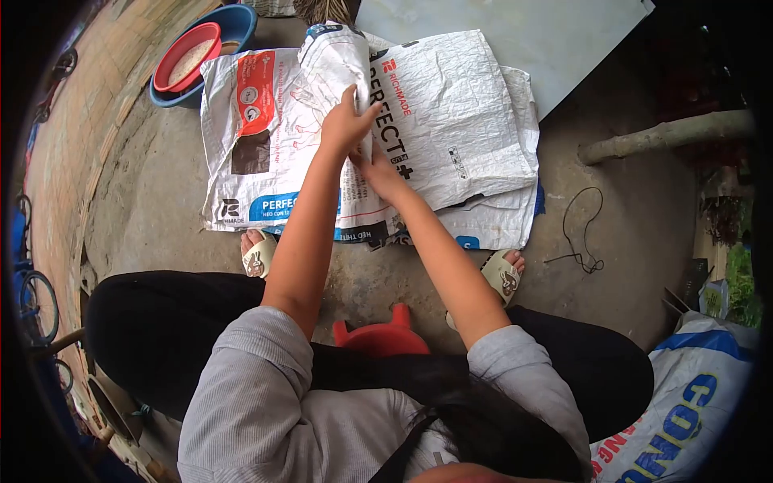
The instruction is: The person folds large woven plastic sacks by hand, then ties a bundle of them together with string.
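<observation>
White woven plastic sacks with printed lettering lie flat in a layered pile on the ground before me. The top sack (278, 97) has a red panel and a blue strip, and part of it is folded up into a raised roll near the middle. My left hand (348, 125) rests on that fold, with its thumb and fingers apart. Just below it, my right hand (382, 175) grips the fold's lower edge; some of its fingertips are hidden by the sack. Under the fold, to the right, spreads another white sack (459, 105) with black and red print.
A red basin (211, 34) with pale contents sits in a blue basin (241, 18) at upper left. A grey board (515, 40) lies behind the sacks. To the right are a wooden pole (668, 137) and a black cord (568, 233). A red stool (382, 338) is below me.
</observation>
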Demonstrator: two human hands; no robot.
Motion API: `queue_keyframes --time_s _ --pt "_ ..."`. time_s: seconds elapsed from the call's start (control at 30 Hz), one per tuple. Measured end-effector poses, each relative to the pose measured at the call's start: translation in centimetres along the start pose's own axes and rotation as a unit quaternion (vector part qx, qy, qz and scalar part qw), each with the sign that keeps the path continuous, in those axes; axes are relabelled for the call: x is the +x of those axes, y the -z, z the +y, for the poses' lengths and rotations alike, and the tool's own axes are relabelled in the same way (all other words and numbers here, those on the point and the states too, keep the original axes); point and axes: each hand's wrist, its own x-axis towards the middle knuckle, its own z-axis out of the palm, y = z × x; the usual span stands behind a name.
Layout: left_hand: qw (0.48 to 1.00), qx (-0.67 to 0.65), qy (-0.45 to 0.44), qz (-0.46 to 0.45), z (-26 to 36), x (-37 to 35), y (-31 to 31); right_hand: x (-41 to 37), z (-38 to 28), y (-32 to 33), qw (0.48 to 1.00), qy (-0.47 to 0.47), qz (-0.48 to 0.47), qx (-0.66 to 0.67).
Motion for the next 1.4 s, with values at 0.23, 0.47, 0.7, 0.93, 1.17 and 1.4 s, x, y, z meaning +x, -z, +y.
queue_keyframes --time_s 0.23,0.47,0.7,0.93,1.17,1.4 --pt "0.891 -0.370 0.250 0.081 -8.5 -0.7 -2.7 1.3 0.5 7.1 0.987 -0.053 0.061 -0.138" --pt "0.825 -0.461 0.325 0.001 -10.2 -6.1 -10.3 0.0 -0.6 6.4 0.892 -0.065 0.215 -0.392" --pt "0.874 -0.400 0.239 -0.137 -7.7 -4.3 -6.5 -0.9 4.5 9.2 0.828 -0.019 0.210 -0.519" --pt "0.862 -0.308 0.194 -0.352 -5.5 -3.3 -0.4 -1.2 10.0 7.7 0.919 -0.070 0.125 -0.367" --pt "0.851 -0.308 0.171 -0.390 -2.6 -2.3 3.8 -1.4 7.9 7.2 0.959 -0.133 0.034 -0.250" --pt "0.791 -0.378 0.107 -0.468 1.9 -2.3 4.0 -3.2 10.2 4.9 0.991 -0.121 -0.035 0.052"
